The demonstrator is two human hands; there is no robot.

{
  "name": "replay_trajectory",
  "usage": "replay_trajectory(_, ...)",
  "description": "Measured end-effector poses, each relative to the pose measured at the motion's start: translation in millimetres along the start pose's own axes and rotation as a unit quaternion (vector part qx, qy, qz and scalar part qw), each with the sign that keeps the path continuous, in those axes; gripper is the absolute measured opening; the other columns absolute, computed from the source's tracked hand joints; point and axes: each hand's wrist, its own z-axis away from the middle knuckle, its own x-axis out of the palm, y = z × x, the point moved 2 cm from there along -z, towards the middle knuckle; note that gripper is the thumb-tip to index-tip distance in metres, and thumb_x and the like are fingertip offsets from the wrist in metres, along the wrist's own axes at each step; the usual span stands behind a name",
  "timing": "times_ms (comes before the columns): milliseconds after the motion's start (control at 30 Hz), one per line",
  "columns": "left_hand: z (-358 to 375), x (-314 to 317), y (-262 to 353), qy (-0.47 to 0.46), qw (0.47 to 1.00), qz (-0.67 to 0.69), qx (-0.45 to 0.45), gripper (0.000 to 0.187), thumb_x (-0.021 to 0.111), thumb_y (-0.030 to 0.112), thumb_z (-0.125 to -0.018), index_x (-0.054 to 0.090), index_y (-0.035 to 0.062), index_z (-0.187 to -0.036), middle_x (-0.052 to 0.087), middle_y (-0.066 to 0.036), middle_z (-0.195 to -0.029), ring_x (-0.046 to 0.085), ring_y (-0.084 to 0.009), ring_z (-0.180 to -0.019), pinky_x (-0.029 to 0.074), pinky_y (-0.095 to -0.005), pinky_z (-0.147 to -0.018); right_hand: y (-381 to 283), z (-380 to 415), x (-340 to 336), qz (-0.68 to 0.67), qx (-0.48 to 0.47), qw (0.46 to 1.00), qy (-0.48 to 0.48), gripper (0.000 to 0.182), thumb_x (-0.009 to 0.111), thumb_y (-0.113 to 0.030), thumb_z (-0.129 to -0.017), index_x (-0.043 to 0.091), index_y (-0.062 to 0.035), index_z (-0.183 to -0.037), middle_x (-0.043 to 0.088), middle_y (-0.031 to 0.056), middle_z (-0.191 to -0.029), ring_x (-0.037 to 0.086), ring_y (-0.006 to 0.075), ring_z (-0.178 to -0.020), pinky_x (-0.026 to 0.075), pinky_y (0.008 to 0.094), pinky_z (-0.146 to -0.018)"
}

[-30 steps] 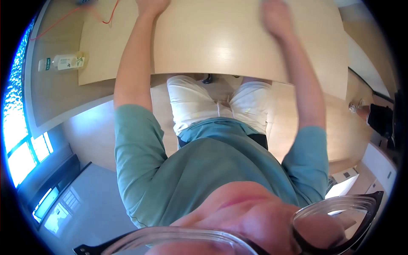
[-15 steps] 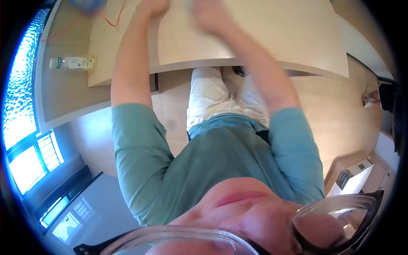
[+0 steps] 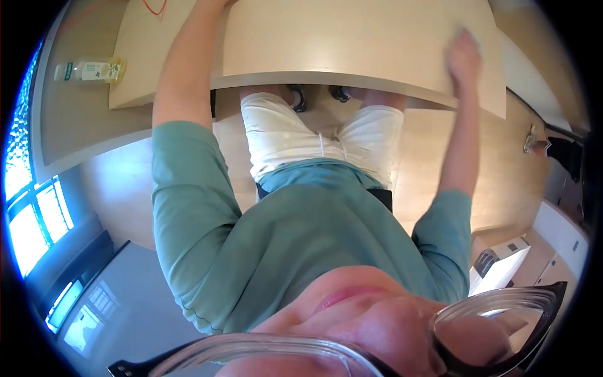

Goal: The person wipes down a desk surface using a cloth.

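Observation:
My right hand (image 3: 465, 55) lies near the right end of the pale wooden tabletop (image 3: 352, 47), its fingers curled and slightly blurred. A pale greyish edge shows at its far side, too small and smeared to name. At the top edge of the view my left hand (image 3: 225, 2) is mostly cut off, so its fingers are hidden. My left forearm (image 3: 185, 69) reaches over the table's front edge. Left of it, a clear bottle (image 3: 91, 71) with a white label and yellowish contents is on the lower side surface. A thin red cord (image 3: 155, 10) lies on the tabletop.
My legs in white shorts (image 3: 276, 129) are under the table's front edge. A glossy grey surface (image 3: 135, 301) is at lower left, near bright windows (image 3: 47, 217). A white box (image 3: 502, 264) stands at lower right. Another person's leg (image 3: 537, 146) shows at far right.
My right hand has swept from the top middle to the right end of the tabletop. My left hand has slid mostly out of view. The view has shifted slightly.

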Motion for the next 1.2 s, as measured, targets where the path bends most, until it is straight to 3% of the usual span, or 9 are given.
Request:
replay_trajectory(67,-0.3,22.9,-7.1,0.021,1.0,0.021,-0.006,0.078,0.047,0.06,-0.102,0.049,-0.0014,-0.151,0.043,-0.028,-0.16,0.033,-0.0446,-0.152,0.025,-0.0529,-0.126,-145.7,-14.0,-41.8,-0.046,-0.078,0.989,-0.119,0.034,0.052,-0.017,-0.091,0.069,0.0001,-0.114,0.072,0.0208,-0.114,0.067,0.0385,-0.108,0.05,0.0532,-0.096)
replay_trajectory(133,3.1,17.6,-9.0,0.065,0.997,0.049,-0.01,0.08,0.048,0.059,-0.102,0.045,-0.0022,-0.154,0.039,-0.026,-0.163,0.032,-0.0437,-0.153,0.024,-0.0533,-0.127,-274.9,-2.4,-54.4,-0.098,-0.158,0.981,-0.047,0.051,0.036,-0.021,-0.109,0.046,0.0062,-0.151,0.046,0.0247,-0.157,0.042,0.0377,-0.148,0.028,0.0485,-0.125)
replay_trajectory(167,4.8,13.9,-7.4,0.069,0.997,0.046,0.004,0.08,0.048,0.059,-0.102,0.045,-0.0022,-0.154,0.039,-0.026,-0.163,0.032,-0.0437,-0.153,0.024,-0.0533,-0.127,-319.3,-1.6,-63.4,-0.358,-0.102,0.925,0.07,0.026,0.057,-0.016,-0.087,0.07,-0.0006,-0.103,0.073,0.018,-0.098,0.069,0.0387,-0.094,0.051,0.0529,-0.088)
replay_trajectory(267,1.0,20.5,-12.6,0.063,0.996,0.057,-0.007,0.077,0.049,0.057,-0.103,0.048,-0.0014,-0.152,0.041,-0.026,-0.162,0.035,-0.0422,-0.152,0.026,-0.0521,-0.126,-437.2,13.7,-79.5,-0.336,-0.226,0.914,-0.012,0.041,0.055,-0.023,-0.093,0.067,-0.0026,-0.126,0.068,0.0197,-0.129,0.055,0.0401,-0.133,0.038,0.0548,-0.115)
replay_trajectory(433,-7.0,27.1,-18.7,0.129,0.987,0.073,0.058,0.076,0.052,0.067,-0.098,0.06,0.0051,-0.141,0.058,-0.019,-0.146,0.053,-0.0388,-0.136,0.041,-0.0489,-0.114,-477.8,69.9,-92.7,-0.318,-0.287,0.904,0.001,0.049,0.052,-0.032,-0.1,0.063,-0.0053,-0.14,0.06,0.0159,-0.146,0.04,0.0363,-0.149,0.022,0.0601,-0.125)
replay_trajectory(667,5.4,14.3,-4.8,0.078,0.996,0.043,-0.007,0.071,0.053,0.053,-0.103,0.051,-0.0012,-0.149,0.045,-0.026,-0.159,0.04,-0.0417,-0.148,0.032,-0.0482,-0.123,-204.5,56.2,-89.4,-0.198,-0.096,0.975,0.011,0.049,0.063,-0.022,-0.095,0.06,-0.0037,-0.14,0.062,0.0155,-0.143,0.054,0.0369,-0.136,0.04,0.0489,-0.116)
replay_trajectory(900,9.9,2.1,0.8,0.063,0.994,0.089,-0.022,0.069,0.056,0.051,-0.103,0.054,-0.002,-0.147,0.046,-0.026,-0.158,0.04,-0.0426,-0.148,0.031,-0.0489,-0.124,96.1,95.6,-27.2,0.016,0.168,0.984,-0.049,0.062,0.035,-0.047,-0.109,0.041,-0.0132,-0.161,0.039,0.0143,-0.167,0.035,0.0397,-0.153,0.027,0.0524,-0.124)
replay_trajectory(1133,1.7,27.1,-9.3,0.178,0.982,0.046,0.041,0.058,0.052,0.043,-0.105,0.06,-0.004,-0.138,0.057,-0.028,-0.146,0.051,-0.0439,-0.136,0.04,-0.0492,-0.116,148.2,83.6,-15.4,-0.007,0.253,0.966,-0.062,0.068,0.029,-0.054,-0.108,0.034,-0.0181,-0.165,0.031,0.0059,-0.172,0.029,0.0354,-0.157,0.019,0.0496,-0.128)
replay_trajectory(1200,-8.7,32.9,-22.1,0.141,0.984,0.091,0.056,0.078,0.053,0.067,-0.098,0.056,0.0079,-0.148,0.053,-0.017,-0.155,0.048,-0.0365,-0.143,0.039,-0.0452,-0.118,139.5,70.6,-19.1,0.005,0.252,0.964,-0.083,0.067,0.029,-0.053,-0.109,0.034,-0.0185,-0.165,0.031,0.0055,-0.172,0.029,0.0342,-0.157,0.02,0.0482,-0.128)
